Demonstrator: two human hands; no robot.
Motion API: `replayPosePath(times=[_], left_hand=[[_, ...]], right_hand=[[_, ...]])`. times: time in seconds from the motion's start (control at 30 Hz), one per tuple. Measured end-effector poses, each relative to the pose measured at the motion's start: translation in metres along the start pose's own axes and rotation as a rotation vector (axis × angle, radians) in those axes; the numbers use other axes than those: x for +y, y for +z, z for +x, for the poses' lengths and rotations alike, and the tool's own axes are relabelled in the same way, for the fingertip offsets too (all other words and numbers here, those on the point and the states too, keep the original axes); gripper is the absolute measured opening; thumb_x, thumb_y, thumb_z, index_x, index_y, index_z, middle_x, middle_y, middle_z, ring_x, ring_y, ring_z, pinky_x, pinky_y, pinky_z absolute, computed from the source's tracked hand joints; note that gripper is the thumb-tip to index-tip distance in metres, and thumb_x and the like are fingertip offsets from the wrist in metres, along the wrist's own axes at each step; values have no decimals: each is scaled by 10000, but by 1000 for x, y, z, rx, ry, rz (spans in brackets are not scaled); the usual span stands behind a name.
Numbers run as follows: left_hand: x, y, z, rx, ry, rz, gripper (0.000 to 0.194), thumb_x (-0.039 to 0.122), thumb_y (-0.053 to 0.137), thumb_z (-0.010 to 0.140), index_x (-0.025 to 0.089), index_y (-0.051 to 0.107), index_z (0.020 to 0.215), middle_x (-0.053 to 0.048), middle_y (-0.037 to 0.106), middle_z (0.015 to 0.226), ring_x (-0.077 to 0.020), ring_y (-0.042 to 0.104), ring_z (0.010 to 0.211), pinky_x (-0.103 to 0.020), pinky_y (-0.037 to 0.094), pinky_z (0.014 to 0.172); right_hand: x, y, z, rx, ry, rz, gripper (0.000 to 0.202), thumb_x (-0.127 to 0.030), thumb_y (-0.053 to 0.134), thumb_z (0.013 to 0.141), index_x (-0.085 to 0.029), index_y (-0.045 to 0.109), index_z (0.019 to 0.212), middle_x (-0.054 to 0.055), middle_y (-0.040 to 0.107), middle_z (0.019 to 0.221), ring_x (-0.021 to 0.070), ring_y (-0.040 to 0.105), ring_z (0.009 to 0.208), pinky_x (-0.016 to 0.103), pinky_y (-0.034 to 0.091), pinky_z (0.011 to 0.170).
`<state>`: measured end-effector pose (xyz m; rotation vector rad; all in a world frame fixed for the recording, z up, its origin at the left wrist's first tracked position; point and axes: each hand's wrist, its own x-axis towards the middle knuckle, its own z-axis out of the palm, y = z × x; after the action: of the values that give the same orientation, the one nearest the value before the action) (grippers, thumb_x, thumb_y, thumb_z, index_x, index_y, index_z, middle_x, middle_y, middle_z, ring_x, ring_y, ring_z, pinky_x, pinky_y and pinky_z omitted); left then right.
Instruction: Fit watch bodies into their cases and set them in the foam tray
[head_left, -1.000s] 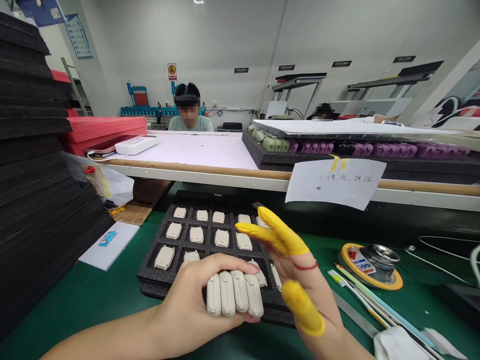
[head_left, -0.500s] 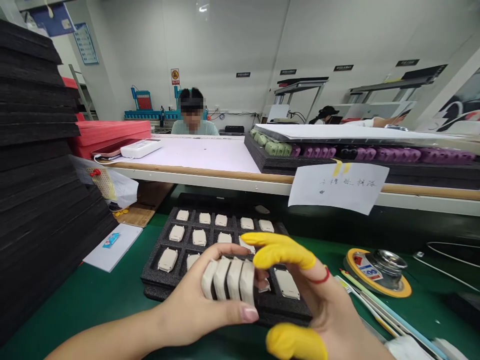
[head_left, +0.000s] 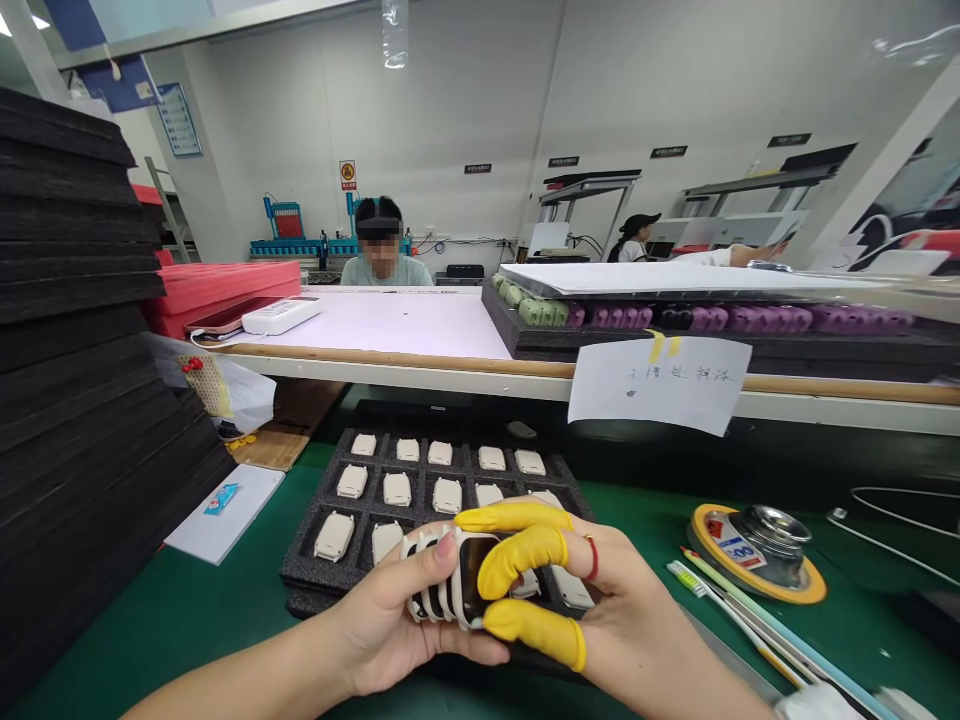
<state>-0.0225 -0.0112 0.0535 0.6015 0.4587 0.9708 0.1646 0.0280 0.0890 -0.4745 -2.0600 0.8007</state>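
Fingers, head view: left hand point(head_left: 390, 610), clasped round a row of cases point(head_left: 436, 600); right hand point(head_left: 615, 580), yellow-capped, gripping the row's end case point(head_left: 472, 560), dark face outward. Row held above the near edge of a black tray point(head_left: 311, 578) on the green tabletop point(head_left: 240, 590). Further cases point(head_left: 334, 537), white, in tray cells. Toothbrush point(head_left: 686, 579) right of tray; white pad point(head_left: 251, 510) left.

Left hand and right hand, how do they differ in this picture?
The left hand has bare fingers; the right hand wears yellow finger covers.
The left hand grips the stack of pale pieces; the right hand's fingertips are at its dark-faced end piece.
The right hand has a red band; the left hand shows none.
Both are at the same stack.
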Motion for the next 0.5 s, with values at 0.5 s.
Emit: replayPosePath(times=[0.5], left_hand=[[-1,-11,3,-333,66,-54,397,422,688,901,140,703,1180,-103,764,1032,-232,771,933,-140,599,577]], right_hand=[[-5,-4,-6,489,-38,176,305,-187,738,880,-338,710,1144,-37,777,1131,153,744,1042,194,587,941]])
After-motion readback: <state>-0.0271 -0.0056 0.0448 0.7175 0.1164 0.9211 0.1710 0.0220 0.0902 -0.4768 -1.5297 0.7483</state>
